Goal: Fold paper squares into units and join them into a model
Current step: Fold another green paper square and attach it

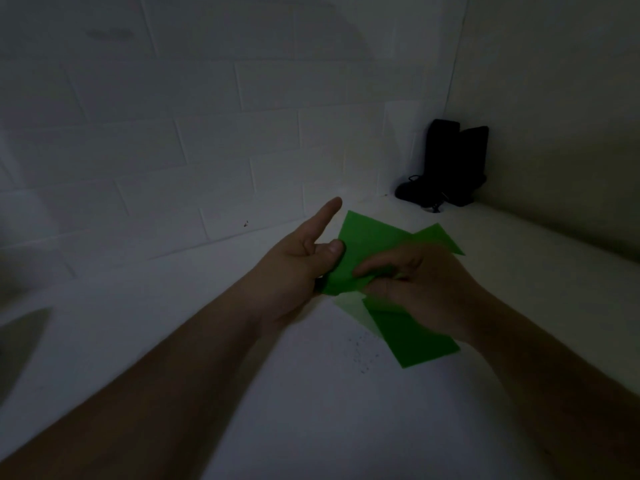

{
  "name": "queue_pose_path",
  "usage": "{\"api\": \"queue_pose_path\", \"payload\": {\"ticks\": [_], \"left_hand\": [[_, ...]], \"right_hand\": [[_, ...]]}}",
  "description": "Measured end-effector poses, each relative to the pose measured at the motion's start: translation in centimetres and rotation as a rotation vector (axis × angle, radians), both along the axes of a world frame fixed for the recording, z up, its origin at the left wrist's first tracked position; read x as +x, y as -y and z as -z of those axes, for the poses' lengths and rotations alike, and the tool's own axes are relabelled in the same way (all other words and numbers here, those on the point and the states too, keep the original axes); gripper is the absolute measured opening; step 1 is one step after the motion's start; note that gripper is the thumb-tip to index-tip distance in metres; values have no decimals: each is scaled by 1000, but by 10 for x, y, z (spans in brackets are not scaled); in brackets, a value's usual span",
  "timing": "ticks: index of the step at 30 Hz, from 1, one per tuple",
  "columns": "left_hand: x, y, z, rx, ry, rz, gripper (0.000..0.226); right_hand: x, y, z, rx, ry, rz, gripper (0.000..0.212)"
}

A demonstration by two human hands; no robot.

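A green folded paper piece (367, 244) is held over the white surface, between both hands. My left hand (294, 268) pinches its left edge under the thumb, with the index finger stretched out toward the wall. My right hand (419, 289) grips the paper's right side, thumb pressed on top and fingers curled over it. A green corner (440, 239) sticks out beyond the right hand. Another green paper piece (415, 341) lies flat on the surface, partly under the right hand. The scene is dim.
A white tiled wall (173, 150) rises close behind the surface. In the far right corner stand two dark upright objects (453, 161) with a small dark item at their base. Small dark specks (363, 355) dot the white surface (311, 410).
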State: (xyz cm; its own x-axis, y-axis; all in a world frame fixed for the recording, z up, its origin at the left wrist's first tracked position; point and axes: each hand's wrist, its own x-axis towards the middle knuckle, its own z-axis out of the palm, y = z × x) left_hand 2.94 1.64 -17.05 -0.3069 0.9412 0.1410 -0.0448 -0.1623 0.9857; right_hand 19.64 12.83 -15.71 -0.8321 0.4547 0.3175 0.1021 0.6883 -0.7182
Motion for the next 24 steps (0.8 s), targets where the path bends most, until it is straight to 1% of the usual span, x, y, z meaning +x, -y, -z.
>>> {"api": "queue_pose_path", "payload": {"ticks": [2, 5, 7, 9, 11, 14, 17, 21, 23, 24], "left_hand": [[1, 1, -1, 9, 9, 19, 63], [1, 1, -1, -24, -26, 13, 65], [0, 1, -1, -54, -59, 9, 74], [-1, 1, 0, -65, -47, 24, 86], [0, 2, 0, -69, -30, 33, 91], [2, 1, 0, -75, -28, 37, 91], [4, 1, -2, -74, -38, 38, 92], [8, 2, -6, -82, -32, 65, 99], [11, 3, -7, -52, 4, 66, 98], [11, 3, -7, -34, 53, 64, 94]], "right_hand": [[-1, 0, 0, -44, -28, -1, 26], [-1, 1, 2, -196, -78, 32, 18], [-2, 1, 2, -264, -119, 46, 20], [-1, 0, 1, -328, -173, 16, 27], [-1, -2, 1, -376, -220, 8, 25], [-3, -3, 2, -400, -245, 51, 16], [-4, -2, 4, -398, -241, 104, 15], [-2, 1, 4, -393, -224, 149, 13], [-4, 1, 5, -394, -225, 184, 12], [-5, 1, 5, -399, -229, 201, 12]]}}
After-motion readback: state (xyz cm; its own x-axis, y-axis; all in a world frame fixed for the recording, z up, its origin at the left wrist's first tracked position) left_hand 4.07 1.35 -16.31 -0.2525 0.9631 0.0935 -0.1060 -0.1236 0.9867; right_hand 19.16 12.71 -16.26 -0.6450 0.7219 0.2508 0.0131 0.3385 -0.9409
